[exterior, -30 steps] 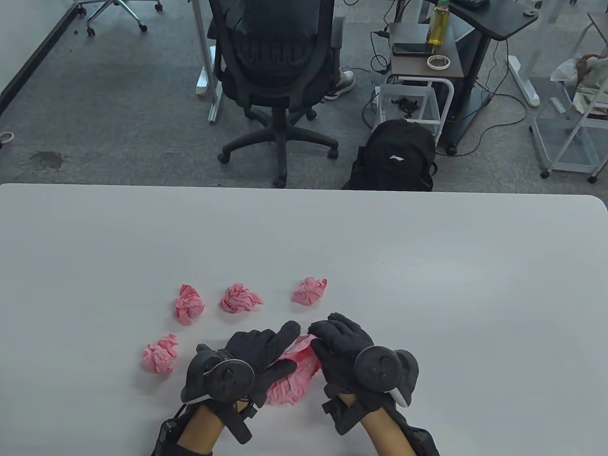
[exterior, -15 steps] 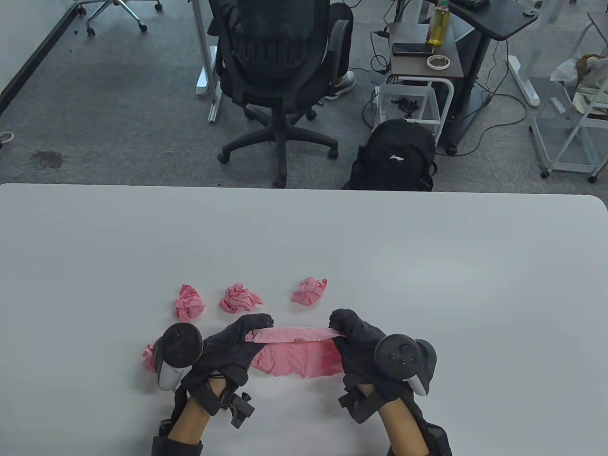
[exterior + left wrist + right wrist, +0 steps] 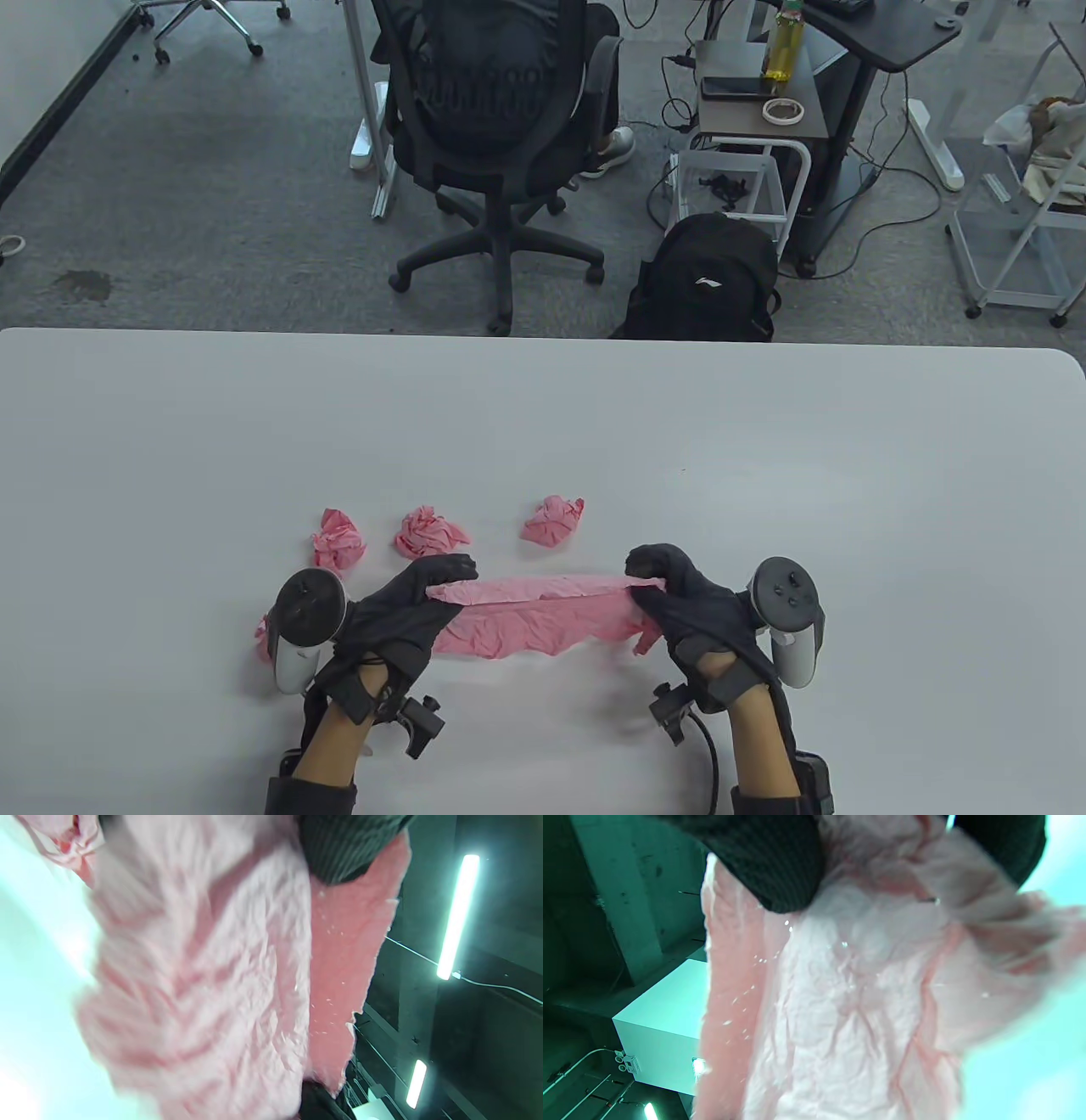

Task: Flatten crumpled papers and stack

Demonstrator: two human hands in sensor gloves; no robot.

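Observation:
A pink paper sheet (image 3: 543, 615) is stretched wide between my two hands, a little above the white table (image 3: 764, 475). My left hand (image 3: 441, 586) pinches its left end and my right hand (image 3: 649, 581) pinches its right end. The sheet is wrinkled and hangs down from its top edge. It fills the left wrist view (image 3: 237, 984) and the right wrist view (image 3: 840, 1005). Three crumpled pink balls lie behind it: one on the left (image 3: 338, 543), one in the middle (image 3: 428, 532), one on the right (image 3: 553, 519). Another pink ball (image 3: 263, 635) is mostly hidden behind my left tracker.
The table's far edge runs across the middle of the table view. Beyond it stand a black office chair (image 3: 496, 127), a black backpack (image 3: 708, 276) and a side cart (image 3: 755, 127) on the carpet.
My hands have moved apart and pulled the pink paper from a half-open wad into a wide stretched sheet. My right hand has moved right and my left hand left.

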